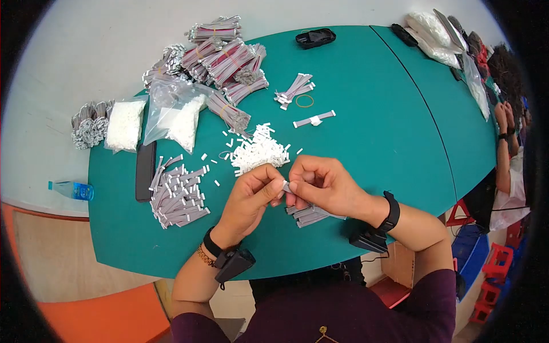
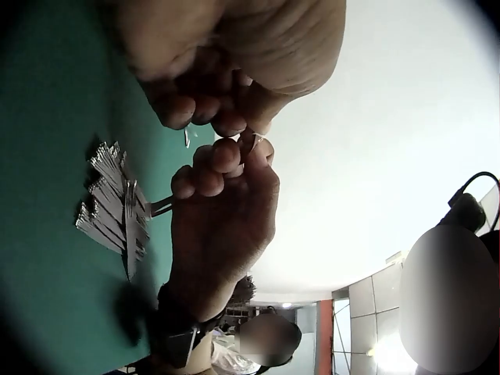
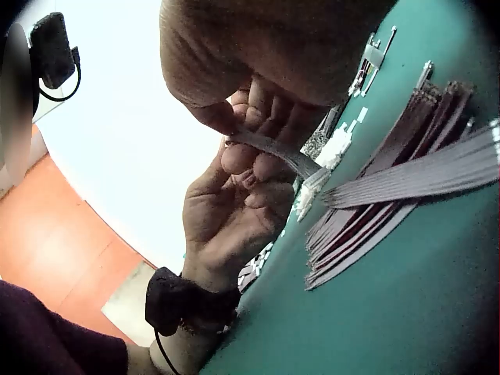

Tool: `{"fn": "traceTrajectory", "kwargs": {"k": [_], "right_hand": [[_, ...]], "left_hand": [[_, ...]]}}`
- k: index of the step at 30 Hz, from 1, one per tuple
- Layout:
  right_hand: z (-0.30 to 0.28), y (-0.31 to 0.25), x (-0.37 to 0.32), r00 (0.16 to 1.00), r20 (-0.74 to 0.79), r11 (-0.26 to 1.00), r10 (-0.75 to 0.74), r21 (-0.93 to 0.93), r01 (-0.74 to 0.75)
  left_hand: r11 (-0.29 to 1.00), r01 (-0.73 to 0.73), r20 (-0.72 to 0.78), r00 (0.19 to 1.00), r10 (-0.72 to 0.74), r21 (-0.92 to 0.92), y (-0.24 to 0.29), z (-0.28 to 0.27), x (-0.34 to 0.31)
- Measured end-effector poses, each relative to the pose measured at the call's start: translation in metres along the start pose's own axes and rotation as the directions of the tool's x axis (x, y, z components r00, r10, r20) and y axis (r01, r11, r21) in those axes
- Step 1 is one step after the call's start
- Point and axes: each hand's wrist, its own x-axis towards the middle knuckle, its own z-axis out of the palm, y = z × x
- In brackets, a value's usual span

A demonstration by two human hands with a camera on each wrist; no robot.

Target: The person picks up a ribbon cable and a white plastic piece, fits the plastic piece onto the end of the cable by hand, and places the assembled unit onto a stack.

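Note:
Both hands meet fingertip to fingertip over the front of the green table. My right hand (image 1: pixel 326 183) pinches a short grey flat ribbon cable (image 3: pixel 275 148) near its end. My left hand (image 1: pixel 251 197) pinches a small white connector (image 1: pixel 285 184) at that end, mostly hidden by the thumbs and fingertips. Under my right hand lies a bunch of grey ribbon cables (image 1: pixel 311 216), also seen in the right wrist view. A heap of loose white connectors (image 1: pixel 260 151) sits just beyond the hands. To the left is a pile of cables with white ends (image 1: pixel 178 194).
Banded cable bundles (image 1: pixel 226 60) and clear bags of white pieces (image 1: pixel 124 124) fill the back left. A dark case (image 1: pixel 146 171) lies near the left edge. Further back are a few cables (image 1: pixel 295 90), a rubber band (image 1: pixel 305 101) and a black pouch (image 1: pixel 315 38). Another person sits at right.

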Motion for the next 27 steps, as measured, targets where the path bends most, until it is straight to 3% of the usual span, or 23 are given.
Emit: {"fn": "traceTrajectory", "kwargs": {"k": [3, 18, 27], "right_hand": [[-0.0004, 0.0008, -0.0001, 1.0, -0.002, 1.0, -0.006, 0.002, 0.006], [0.0005, -0.001, -0.0002, 0.998, 0.044, 0.999, -0.042, 0.003, 0.042], [0.0008, -0.0005, -0.0008, 1.0, 0.015, 1.0, -0.013, 0.012, 0.013]], "left_hand": [[0.997, -0.023, -0.002, 1.0, 0.023, 0.08, -0.0013, -0.0013, 0.0002], [0.994, 0.092, 0.024, 0.996, -0.091, -0.066, -0.0012, -0.0027, -0.0004], [0.998, 0.059, 0.029, 0.998, -0.058, -0.029, 0.0002, -0.002, -0.0005]]}}
